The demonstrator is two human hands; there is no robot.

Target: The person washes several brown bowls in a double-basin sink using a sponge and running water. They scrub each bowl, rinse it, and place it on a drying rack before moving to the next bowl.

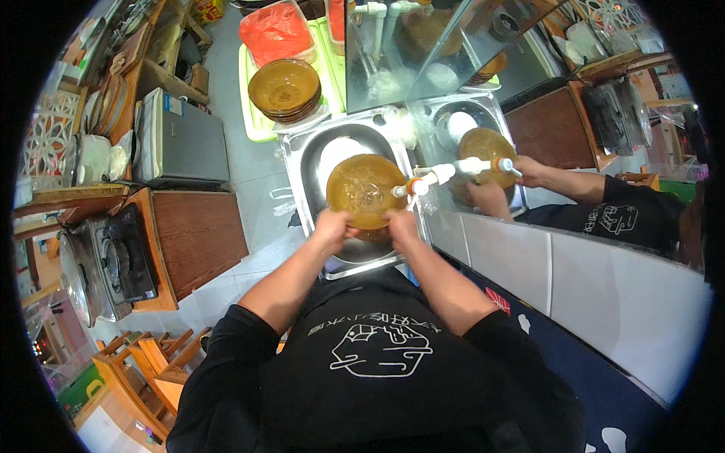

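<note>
My left hand and my right hand grip the near rim of an amber-brown bowl, one at each side. The bowl is over the stainless steel sink, with its inside facing up; its contents look like clear water. A white plastic tap reaches over the bowl's right side. A white round dish lies in the sink behind the bowl. Part of another brown bowl seems to show below the held one; the held bowl hides most of it.
Beyond the sink, a stack of brown bowls stands on a green tray, near a plastic container with a red bag. A mirror-like panel borders the sink at the right. Crumpled clear plastic lies by the sink's corner.
</note>
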